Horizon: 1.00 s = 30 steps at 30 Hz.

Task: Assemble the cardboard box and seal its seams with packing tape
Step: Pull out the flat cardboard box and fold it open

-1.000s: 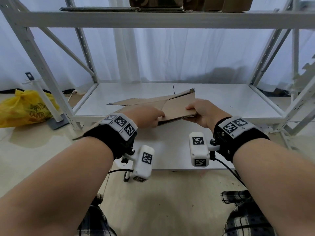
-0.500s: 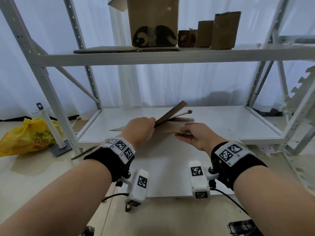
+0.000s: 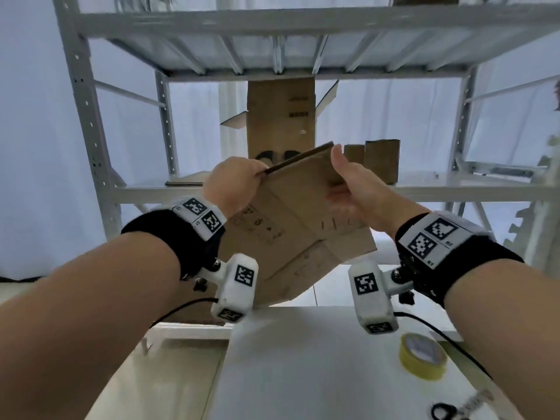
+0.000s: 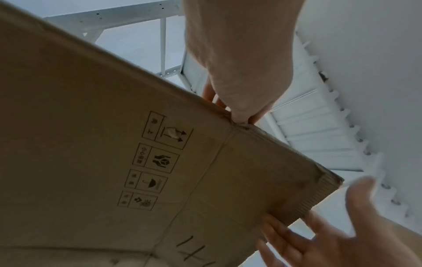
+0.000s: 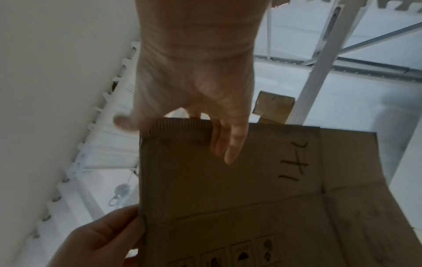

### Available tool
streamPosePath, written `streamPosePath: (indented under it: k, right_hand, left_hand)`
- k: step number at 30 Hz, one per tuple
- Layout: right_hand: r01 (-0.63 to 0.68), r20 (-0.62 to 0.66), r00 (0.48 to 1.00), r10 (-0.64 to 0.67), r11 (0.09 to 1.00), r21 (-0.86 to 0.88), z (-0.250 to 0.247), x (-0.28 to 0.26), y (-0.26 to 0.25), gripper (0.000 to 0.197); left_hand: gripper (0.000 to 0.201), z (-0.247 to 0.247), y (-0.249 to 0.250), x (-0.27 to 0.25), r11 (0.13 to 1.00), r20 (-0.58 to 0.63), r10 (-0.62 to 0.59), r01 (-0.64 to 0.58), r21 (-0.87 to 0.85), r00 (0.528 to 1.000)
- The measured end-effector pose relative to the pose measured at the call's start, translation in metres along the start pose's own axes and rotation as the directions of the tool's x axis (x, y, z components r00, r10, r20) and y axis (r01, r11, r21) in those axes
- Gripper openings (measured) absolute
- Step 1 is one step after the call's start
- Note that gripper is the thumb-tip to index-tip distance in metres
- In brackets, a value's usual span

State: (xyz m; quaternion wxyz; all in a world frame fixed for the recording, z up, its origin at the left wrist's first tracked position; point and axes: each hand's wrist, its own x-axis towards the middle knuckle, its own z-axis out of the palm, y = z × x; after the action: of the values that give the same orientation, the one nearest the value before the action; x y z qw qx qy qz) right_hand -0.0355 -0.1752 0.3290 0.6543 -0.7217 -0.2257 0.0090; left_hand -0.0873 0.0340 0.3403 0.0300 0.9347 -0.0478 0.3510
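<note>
A flattened brown cardboard box (image 3: 291, 225) with printed handling symbols hangs tilted in the air before the shelf. My left hand (image 3: 257, 175) pinches its upper left edge, and the left wrist view shows that pinch (image 4: 239, 117) at a fold of the box (image 4: 114, 144). My right hand (image 3: 339, 183) holds the upper right corner. Its fingers (image 5: 226, 144) hook over the corrugated edge onto the face of the box (image 5: 228, 198) marked in pen. The thumb stands beside the corner. A yellow tape roll (image 3: 422, 360) lies on the white table (image 3: 303, 374), at the right.
Black-handled scissors (image 3: 445, 415) lie at the table's near right corner. The white metal shelf rack (image 3: 272, 189) behind carries an upright open carton (image 3: 280, 116) and smaller cardboard pieces (image 3: 381, 160). Camera cables trail from both wrists.
The flat box has come up off the low shelf to chest height and now tilts steeply. Both hands rose with it, and my view lifted; the table, tape and scissors came into sight.
</note>
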Motion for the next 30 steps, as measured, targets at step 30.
streamPosePath:
  k: [30]
  right_hand:
    - [0.334, -0.021, 0.912, -0.409, 0.772, -0.540, -0.006, -0.028, -0.012, 0.022]
  left_hand:
    - [0.031, -0.018, 0.011, -0.008, 0.993, -0.284, -0.121, 0.110, -0.052, 0.951]
